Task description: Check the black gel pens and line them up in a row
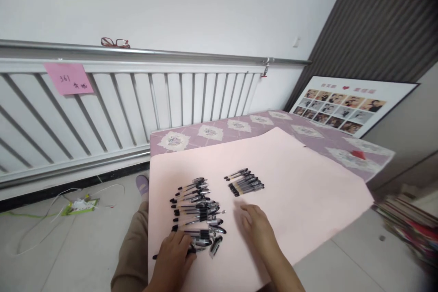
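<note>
A loose column of black gel pens lies on the pink sheet, many with bare tips, and separate pen caps lie along its right side. My left hand is at the near end of this column, fingers closed over a pen whose ends stick out on both sides. Near its fingertips lies a loose cap. To the right, a tidy row of pens rests side by side. Just below that row my right hand hovers with fingers loosely curled and apart, holding nothing.
Pink paper covers much of the table over a purple patterned cloth. A white radiator runs behind, with glasses on its pipe. A photo board leans at right. A power strip lies on the floor.
</note>
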`<state>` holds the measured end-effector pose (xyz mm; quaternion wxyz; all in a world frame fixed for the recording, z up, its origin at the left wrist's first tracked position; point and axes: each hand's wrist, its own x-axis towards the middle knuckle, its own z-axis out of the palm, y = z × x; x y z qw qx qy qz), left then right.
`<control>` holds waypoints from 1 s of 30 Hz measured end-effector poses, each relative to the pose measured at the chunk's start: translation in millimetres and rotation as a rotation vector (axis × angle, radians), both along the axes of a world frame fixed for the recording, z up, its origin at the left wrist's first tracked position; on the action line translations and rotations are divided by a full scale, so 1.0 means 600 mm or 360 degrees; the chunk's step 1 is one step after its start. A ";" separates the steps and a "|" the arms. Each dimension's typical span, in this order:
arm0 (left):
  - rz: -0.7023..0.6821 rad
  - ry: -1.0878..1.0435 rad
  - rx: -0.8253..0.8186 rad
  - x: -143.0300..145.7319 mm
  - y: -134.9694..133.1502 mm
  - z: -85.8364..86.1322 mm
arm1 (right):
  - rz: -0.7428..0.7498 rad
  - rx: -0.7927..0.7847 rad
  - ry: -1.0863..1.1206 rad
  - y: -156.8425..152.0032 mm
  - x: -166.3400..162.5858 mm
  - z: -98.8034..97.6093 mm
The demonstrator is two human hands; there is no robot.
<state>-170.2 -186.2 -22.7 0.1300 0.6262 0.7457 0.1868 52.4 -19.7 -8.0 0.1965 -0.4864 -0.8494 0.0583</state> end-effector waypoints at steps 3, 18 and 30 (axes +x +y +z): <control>-0.0010 0.0057 0.0043 0.000 0.002 -0.007 | -0.0174 0.0029 -0.0086 0.048 0.028 0.002; -0.0113 0.0208 0.0467 -0.008 0.018 -0.049 | -0.0153 0.0153 -0.0304 0.152 0.044 0.017; -0.0139 0.0111 0.0668 -0.017 0.019 -0.009 | 0.0139 0.0225 -0.0237 0.121 0.054 0.038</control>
